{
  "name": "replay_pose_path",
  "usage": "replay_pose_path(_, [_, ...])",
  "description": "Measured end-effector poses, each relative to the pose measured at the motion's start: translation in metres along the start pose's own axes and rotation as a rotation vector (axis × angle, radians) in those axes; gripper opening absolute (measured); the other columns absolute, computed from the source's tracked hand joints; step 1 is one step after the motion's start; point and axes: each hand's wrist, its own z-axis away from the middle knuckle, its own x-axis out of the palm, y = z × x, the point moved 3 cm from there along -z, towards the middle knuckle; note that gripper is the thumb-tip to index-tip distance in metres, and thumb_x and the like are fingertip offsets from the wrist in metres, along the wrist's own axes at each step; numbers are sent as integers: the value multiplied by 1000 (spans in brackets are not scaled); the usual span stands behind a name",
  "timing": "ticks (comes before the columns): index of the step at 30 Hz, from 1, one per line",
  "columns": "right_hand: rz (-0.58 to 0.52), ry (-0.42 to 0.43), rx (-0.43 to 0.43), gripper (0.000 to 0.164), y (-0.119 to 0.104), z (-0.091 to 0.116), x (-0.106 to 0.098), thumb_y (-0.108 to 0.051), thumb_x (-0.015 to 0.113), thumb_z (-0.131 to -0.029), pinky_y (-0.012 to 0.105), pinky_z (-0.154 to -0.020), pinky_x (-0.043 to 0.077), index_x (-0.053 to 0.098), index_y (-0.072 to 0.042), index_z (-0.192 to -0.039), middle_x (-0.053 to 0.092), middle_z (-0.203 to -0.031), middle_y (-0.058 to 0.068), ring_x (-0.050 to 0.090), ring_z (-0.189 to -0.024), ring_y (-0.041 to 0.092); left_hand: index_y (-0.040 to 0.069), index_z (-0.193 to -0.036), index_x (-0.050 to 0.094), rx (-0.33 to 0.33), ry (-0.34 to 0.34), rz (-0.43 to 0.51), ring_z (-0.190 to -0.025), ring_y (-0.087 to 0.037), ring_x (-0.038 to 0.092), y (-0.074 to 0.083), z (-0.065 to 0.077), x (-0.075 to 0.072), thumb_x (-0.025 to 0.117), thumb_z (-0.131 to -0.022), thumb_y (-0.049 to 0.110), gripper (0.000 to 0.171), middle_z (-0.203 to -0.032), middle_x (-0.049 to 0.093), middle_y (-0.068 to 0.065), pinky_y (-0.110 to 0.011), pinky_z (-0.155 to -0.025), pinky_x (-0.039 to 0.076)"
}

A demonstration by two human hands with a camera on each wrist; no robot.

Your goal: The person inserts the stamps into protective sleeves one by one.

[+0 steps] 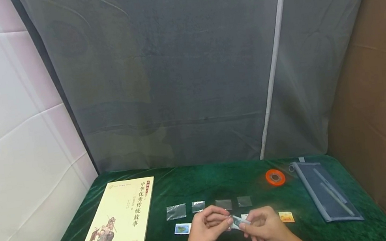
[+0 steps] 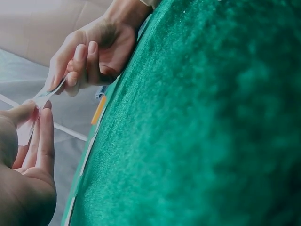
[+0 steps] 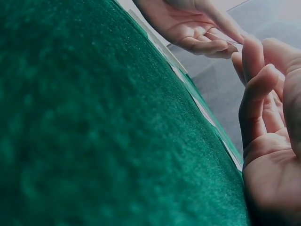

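In the head view, a small clear plastic sleeve (image 1: 239,221) with a bluish-green tint spans the gap between the two hands. My left hand (image 1: 207,230) pinches its left end between thumb and fingers. The right hand (image 1: 265,225) pinches the opposite end. The left wrist view shows the sleeve (image 2: 40,101) as a thin, shiny strip held above the cloth; whether anything lies inside is unclear. Small stamp-like pictures lie in a row near the hands: a blue one (image 1: 182,228) to the left and an orange one (image 1: 286,217) to the right. Hands partly cover others between them.
Several clear plastic sleeves (image 1: 176,212) lie flat behind the hands on the green cloth (image 1: 221,177). A cream book (image 1: 124,208) is at left. Toward the right are an orange tape roll (image 1: 275,177) and a blue-edged mesh pouch (image 1: 326,192) with slim tools inside.
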Motion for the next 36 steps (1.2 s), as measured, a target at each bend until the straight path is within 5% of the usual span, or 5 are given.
replay_pose_path(7, [-2,51,12,13,-1,0,-3,1,67,-104,29,-34,47,73,2,-93,71,-75,27,59,-46,2,-5,-114,73,16,4,-39,-90,-25,83,-1,1,0,85,-94,12,29,-103,82,-20,-30,-81,67])
replay_pose_path(14, [-16,41,-48,12,-3,-2,-1,7,65,-103,27,-34,46,72,5,-93,70,-76,31,54,-39,23,-5,-114,72,20,-8,-41,-90,-23,83,-2,1,1,85,-94,11,29,-103,82,-22,-31,-82,67])
replay_pose_path(22, [-24,60,6,6,-2,-4,-4,2,60,-107,29,-32,44,66,4,-108,76,-80,14,60,-48,2,-4,-114,73,19,91,-117,-91,-11,80,-1,-1,-3,87,-93,17,33,-100,84,-11,-23,-85,63])
replay_pose_path(36, [-3,35,-10,10,-2,-3,-4,3,60,-107,29,-30,43,68,2,-102,70,-82,33,55,-43,9,-3,-112,75,11,91,-128,-90,-23,82,0,1,-3,88,-93,19,32,-97,85,-10,-25,-80,64])
